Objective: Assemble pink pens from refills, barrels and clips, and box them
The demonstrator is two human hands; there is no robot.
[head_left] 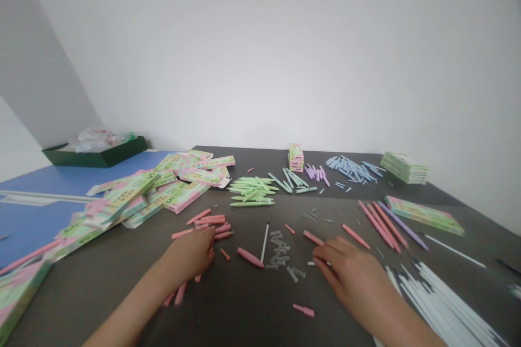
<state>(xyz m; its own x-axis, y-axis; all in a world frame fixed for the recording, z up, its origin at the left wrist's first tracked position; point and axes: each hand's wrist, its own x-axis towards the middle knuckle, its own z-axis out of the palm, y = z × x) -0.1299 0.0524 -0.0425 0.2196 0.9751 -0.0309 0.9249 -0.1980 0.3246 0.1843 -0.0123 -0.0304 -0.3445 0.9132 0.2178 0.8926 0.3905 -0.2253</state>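
Observation:
My left hand [194,252] rests over a pile of pink pen barrels [209,221], its fingers curled down among them. What those fingertips hold is hidden. On the right, my right hand [345,267] is low over the table with its fingers bent and close together. A pink barrel [312,237] runs to its fingers, and a short white piece [311,263] shows beside the thumb. Whether either is gripped is not clear. Between the hands lie a pink barrel with a tapered tip [250,257], a white pen refill [265,241], clear plastic sleeves [280,249] and a small pink part [303,310].
Green pens [253,190], purple parts [317,172] and blue parts [352,168] lie farther back. Flattened cartons [134,195] heap at left. White refills [439,303] and assembled-looking pens [385,222] are at right. A green tray [106,158] holds plastic bags.

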